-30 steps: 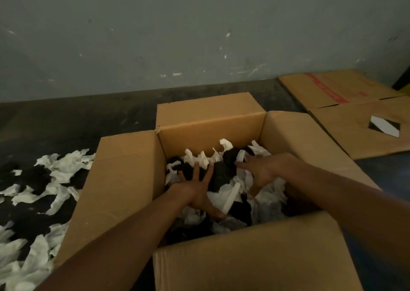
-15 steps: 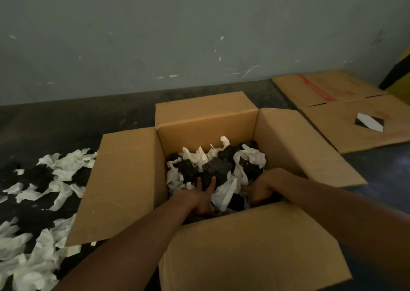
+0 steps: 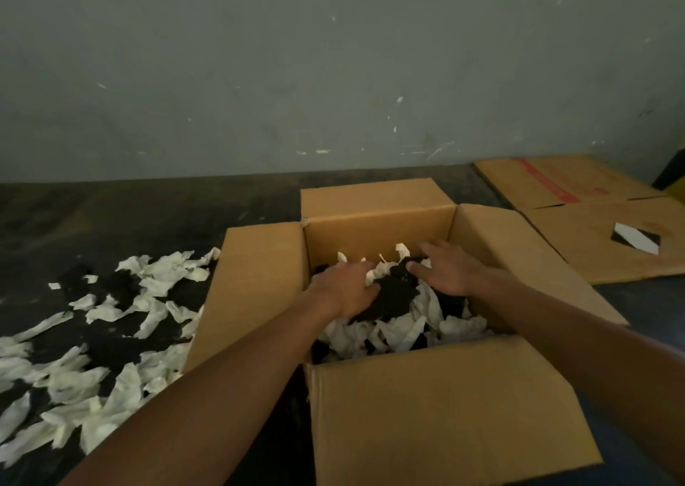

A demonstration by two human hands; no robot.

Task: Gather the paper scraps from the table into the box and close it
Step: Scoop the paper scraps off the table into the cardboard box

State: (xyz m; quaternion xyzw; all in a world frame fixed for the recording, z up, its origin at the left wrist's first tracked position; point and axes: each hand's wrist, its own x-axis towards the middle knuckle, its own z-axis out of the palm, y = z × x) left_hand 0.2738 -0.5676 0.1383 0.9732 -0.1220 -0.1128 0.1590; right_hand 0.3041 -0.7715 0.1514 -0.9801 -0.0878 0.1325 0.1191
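An open cardboard box (image 3: 426,415) stands in front of me with all of its flaps spread outward. Inside lies a heap of white and black paper scraps (image 3: 400,322). My left hand (image 3: 344,289) rests palm down on the left of the heap, fingers curled into the scraps. My right hand (image 3: 446,267) presses flat on the heap's far right, fingers spread over a black scrap. Many white scraps (image 3: 111,341) lie scattered on the dark table left of the box.
Flattened cardboard sheets (image 3: 600,233) lie at the right, one with a cut-out hole showing white. A grey wall (image 3: 333,70) runs along the table's far edge. The dark table surface (image 3: 129,218) stretches behind the loose scraps.
Both hands have moved from the near side of the heap up toward the far wall of the box. The view has shifted so the box sits further right.
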